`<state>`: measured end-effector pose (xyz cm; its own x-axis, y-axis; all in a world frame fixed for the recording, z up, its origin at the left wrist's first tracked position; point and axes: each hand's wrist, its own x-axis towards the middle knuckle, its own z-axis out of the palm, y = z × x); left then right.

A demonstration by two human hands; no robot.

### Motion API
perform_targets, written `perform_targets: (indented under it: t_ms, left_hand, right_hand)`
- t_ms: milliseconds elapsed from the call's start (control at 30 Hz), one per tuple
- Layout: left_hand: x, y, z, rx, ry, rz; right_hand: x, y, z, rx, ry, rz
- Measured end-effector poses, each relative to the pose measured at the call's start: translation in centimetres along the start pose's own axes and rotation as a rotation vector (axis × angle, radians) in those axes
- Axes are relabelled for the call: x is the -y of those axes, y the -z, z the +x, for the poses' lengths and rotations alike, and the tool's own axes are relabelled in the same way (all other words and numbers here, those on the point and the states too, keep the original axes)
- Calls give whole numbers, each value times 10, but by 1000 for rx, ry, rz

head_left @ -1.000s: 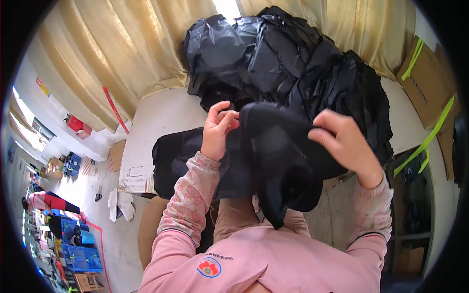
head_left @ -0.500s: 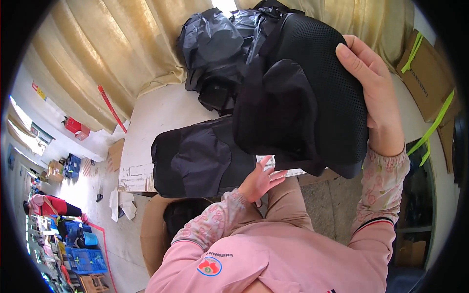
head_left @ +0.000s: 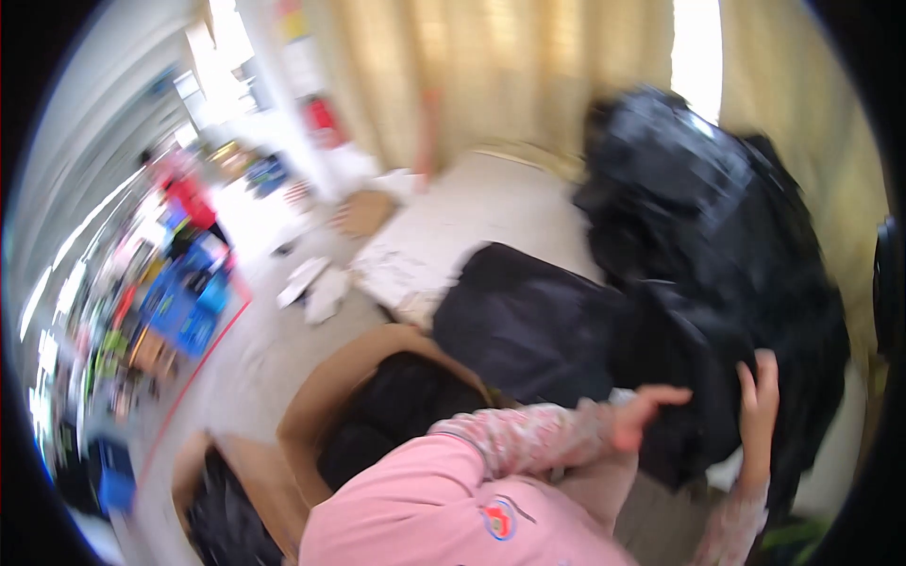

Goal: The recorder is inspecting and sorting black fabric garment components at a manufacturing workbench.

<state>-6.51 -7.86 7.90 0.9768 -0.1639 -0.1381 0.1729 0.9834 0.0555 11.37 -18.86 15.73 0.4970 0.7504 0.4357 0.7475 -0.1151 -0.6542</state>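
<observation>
Motion blurs the view. A black padded fabric piece (head_left: 528, 316) lies across the table's near side. Its right end merges with other black fabric around my hands. My left hand (head_left: 646, 412) is at the near edge of this black material, a finger stretched to the right. To its right, my right hand (head_left: 758, 406) points upward against the black fabric, with fingers apart. Neither hand visibly grips anything. Beyond them, a large heap of shiny black fabric (head_left: 698, 189) covers the right part of the table.
The white tabletop (head_left: 510, 203) shows behind the padded piece. An open cardboard box (head_left: 307, 401) with black contents stands left of me, and another box (head_left: 260, 472) holds black material. Tan curtains (head_left: 528, 66) hang behind. A person in red (head_left: 193, 203) and blue crates (head_left: 184, 311) are farther left.
The view has swung left, bringing the boxes into sight. The black mesh-covered piece my right hand held up is lowered among the dark fabric. My right hand has come down, closer to my left.
</observation>
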Motion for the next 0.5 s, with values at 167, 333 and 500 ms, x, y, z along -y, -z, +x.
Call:
perform_targets:
  t_ms: [167,333,500]
  left_hand:
    - [-42,-42,-76,341,-274,235]
    - [-116,-21,-142,-19,-648,867]
    - [-146,-14,-156,-180,-951,1023]
  right_hand:
    - [-244,28,-20,141,-233,-31]
    - [-79,50,3,-120,-441,182]
    - [-67,72,12,-66,-428,475]
